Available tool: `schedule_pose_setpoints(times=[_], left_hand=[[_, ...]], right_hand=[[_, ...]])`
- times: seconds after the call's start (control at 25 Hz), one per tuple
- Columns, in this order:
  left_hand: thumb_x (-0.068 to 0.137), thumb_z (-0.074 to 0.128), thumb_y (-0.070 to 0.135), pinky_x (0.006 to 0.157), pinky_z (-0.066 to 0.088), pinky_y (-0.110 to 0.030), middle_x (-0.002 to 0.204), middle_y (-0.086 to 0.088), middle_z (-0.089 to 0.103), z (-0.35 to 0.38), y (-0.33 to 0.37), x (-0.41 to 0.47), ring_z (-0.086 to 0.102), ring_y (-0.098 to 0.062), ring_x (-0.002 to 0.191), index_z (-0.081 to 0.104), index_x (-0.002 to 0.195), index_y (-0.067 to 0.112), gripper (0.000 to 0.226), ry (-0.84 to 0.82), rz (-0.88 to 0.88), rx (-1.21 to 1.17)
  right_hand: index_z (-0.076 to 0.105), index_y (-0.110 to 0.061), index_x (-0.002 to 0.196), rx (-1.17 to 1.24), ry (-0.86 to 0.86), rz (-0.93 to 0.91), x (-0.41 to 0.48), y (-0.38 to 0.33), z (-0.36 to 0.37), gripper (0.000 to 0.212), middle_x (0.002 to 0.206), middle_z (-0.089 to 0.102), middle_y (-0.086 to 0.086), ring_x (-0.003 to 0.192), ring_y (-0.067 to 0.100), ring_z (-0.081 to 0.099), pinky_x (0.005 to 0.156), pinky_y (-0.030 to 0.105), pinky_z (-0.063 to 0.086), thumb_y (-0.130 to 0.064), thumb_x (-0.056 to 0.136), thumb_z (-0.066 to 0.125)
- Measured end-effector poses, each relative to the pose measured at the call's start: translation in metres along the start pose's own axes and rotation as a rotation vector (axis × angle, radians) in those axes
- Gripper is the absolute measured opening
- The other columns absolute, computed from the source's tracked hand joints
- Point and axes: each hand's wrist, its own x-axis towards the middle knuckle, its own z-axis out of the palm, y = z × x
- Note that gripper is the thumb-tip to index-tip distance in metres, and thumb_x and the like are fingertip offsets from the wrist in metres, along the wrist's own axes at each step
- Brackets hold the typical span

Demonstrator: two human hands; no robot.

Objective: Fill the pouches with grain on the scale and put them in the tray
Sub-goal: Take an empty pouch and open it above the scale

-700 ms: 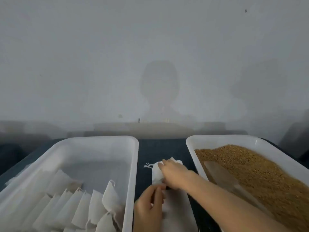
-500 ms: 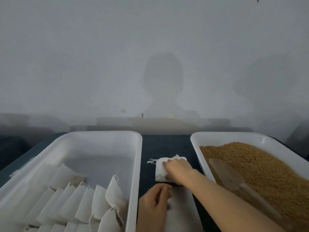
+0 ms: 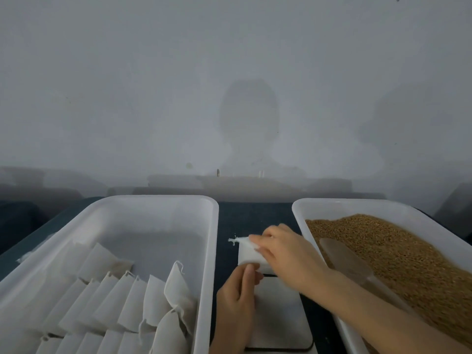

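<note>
A small white pouch (image 3: 247,252) with a loose drawstring lies at the far end of the white scale (image 3: 278,312), between the two trays. My right hand (image 3: 283,254) lies over the pouch, with its fingertips on the pouch's top edge. My left hand (image 3: 236,302) pinches the pouch's near corner between thumb and fingers. The left white tray (image 3: 158,208) holds several filled white pouches (image 3: 143,302) in rows. The right white tray (image 3: 332,205) is full of brown grain (image 3: 398,251), with a translucent scoop (image 3: 344,261) lying in it.
A dark blue tabletop (image 3: 252,213) shows between the trays. A grey wall rises close behind the table, with a low ledge at its foot.
The view has tilted and the trays sit a little lower and nearer. Both hands have stayed on the pouch, the left one sliding up to its near corner.
</note>
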Motion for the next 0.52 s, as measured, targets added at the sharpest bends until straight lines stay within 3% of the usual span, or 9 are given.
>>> schedule_pose_setpoints(times=[0.12,0.24,0.32,0.36,0.44,0.52], left_hand=[[0.091,0.038,0.038,0.069,0.045,-0.009,0.083,0.011,0.071,-0.002,0.008,-0.001,0.065,-0.005,0.083,0.069,0.088,0.021,0.036,-0.01,0.039,-0.071],[0.094,0.043,0.033,0.066,0.05,-0.017,0.083,0.003,0.072,-0.001,0.011,0.001,0.067,-0.011,0.08,0.071,0.091,0.02,0.032,-0.031,0.002,-0.179],[0.097,0.049,0.019,0.061,0.052,-0.021,0.082,-0.005,0.073,-0.001,0.011,0.002,0.067,-0.015,0.073,0.074,0.094,0.02,0.026,-0.017,-0.089,-0.287],[0.097,0.05,0.015,0.06,0.052,-0.022,0.082,-0.007,0.073,-0.002,0.012,0.003,0.067,-0.016,0.071,0.076,0.093,0.02,0.026,-0.014,-0.123,-0.324],[0.096,0.053,0.014,0.063,0.054,-0.025,0.082,-0.008,0.074,-0.003,0.009,0.003,0.069,-0.017,0.073,0.078,0.09,0.022,0.026,-0.032,-0.132,-0.329],[0.091,0.059,0.019,0.068,0.056,-0.027,0.08,-0.008,0.074,-0.005,0.006,0.002,0.07,-0.019,0.076,0.078,0.086,0.024,0.02,-0.053,-0.11,-0.307]], right_hand=[[0.067,-0.031,0.106,-0.112,-0.066,-0.083,-0.036,-0.015,-0.01,0.043,0.084,0.061,-0.002,0.066,0.012,0.059,0.047,0.019,0.047,-0.026,0.067,0.082],[0.07,-0.032,0.105,-0.078,-0.022,-0.062,-0.049,-0.017,-0.015,0.058,0.075,0.058,-0.005,0.054,0.007,0.054,0.039,0.012,0.039,-0.023,0.052,0.091],[0.067,-0.033,0.112,0.004,-0.054,-0.073,-0.052,-0.017,-0.02,0.062,0.084,0.06,-0.006,0.064,0.005,0.057,0.045,0.01,0.04,-0.02,0.056,0.089],[0.061,-0.036,0.121,0.059,-0.079,-0.079,-0.053,-0.017,-0.022,0.059,0.095,0.059,-0.008,0.075,0.004,0.056,0.053,0.009,0.042,-0.023,0.067,0.083],[0.038,-0.046,0.138,0.187,-0.031,-0.035,-0.053,-0.014,-0.02,0.053,0.12,0.043,-0.02,0.101,-0.003,0.043,0.077,0.008,0.039,-0.041,0.089,0.058],[0.031,-0.048,0.141,0.306,-0.078,0.054,-0.055,-0.013,-0.019,0.051,0.125,0.031,-0.029,0.112,-0.01,0.032,0.091,0.009,0.033,-0.054,0.092,0.044]])
